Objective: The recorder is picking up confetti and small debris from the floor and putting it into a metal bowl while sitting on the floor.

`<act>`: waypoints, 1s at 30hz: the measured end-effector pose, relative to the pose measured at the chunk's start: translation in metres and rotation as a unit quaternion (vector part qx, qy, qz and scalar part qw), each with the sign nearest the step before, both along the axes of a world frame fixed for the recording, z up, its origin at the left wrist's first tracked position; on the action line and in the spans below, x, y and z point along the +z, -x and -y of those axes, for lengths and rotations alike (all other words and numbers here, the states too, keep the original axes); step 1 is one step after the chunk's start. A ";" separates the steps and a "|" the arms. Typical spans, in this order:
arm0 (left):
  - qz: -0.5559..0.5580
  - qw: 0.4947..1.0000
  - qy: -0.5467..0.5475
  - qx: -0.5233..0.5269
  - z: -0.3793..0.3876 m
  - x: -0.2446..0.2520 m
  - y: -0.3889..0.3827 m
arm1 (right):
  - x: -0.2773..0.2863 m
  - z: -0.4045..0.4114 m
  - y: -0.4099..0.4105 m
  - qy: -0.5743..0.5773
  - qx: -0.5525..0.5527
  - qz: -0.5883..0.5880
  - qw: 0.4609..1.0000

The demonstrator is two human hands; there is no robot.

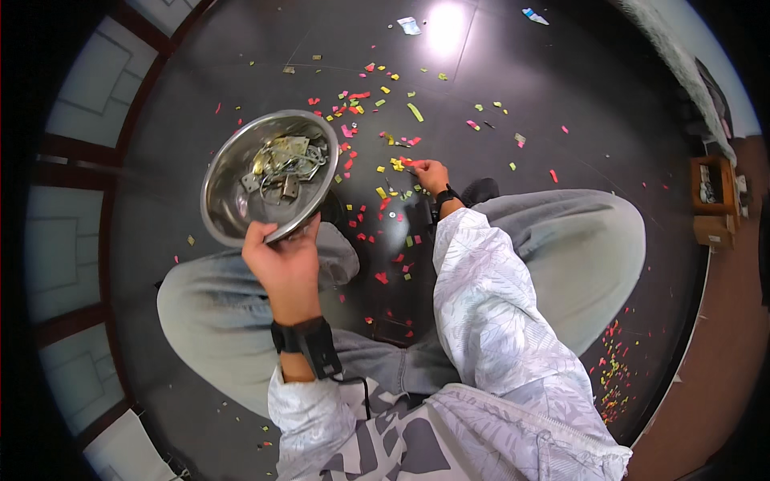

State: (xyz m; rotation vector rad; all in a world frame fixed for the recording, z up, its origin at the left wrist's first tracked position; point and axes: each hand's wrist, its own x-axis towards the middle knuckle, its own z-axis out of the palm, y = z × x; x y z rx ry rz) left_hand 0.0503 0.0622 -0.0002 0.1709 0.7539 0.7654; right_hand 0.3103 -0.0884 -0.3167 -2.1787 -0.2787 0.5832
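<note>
My left hand (pixel 283 255) grips the near rim of a stainless steel bowl (pixel 231 198), thumb on the inner side. The bowl is tilted, and its mouth faces me. In it lies a heap of metal hardware (pixel 292 159), with flat plates, bent wire pieces and a small block-like metal piece (pixel 290 186). My right hand (pixel 432 176) reaches down to the dark floor, fingertips drawn together beside a red paper scrap (pixel 410 162) and yellow scraps (pixel 396 164). A small dark sliver shows at the fingertips; whether they pinch it is too small to tell.
Coloured paper scraps (pixel 385 203) and a few small metal pieces (pixel 389 184) litter the dark floor (pixel 577 78) between my bent legs (pixel 559 240). More confetti (pixel 615 367) lies at the right. Two wrappers (pixel 409 26) lie farther off. Framed panels (pixel 72 240) line the left.
</note>
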 end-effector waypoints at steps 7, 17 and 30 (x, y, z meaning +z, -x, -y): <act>-0.085 0.996 0.028 -0.027 -0.013 -0.008 -0.011 | 0.001 -0.067 -0.018 0.072 0.031 0.184 0.980; -0.087 0.992 0.023 -0.087 -0.031 -0.015 -0.064 | -0.029 -0.056 -0.040 0.142 0.060 0.205 0.967; -0.060 0.990 0.037 -0.126 -0.041 -0.014 -0.090 | -0.013 -0.013 -0.013 0.143 0.167 0.160 0.962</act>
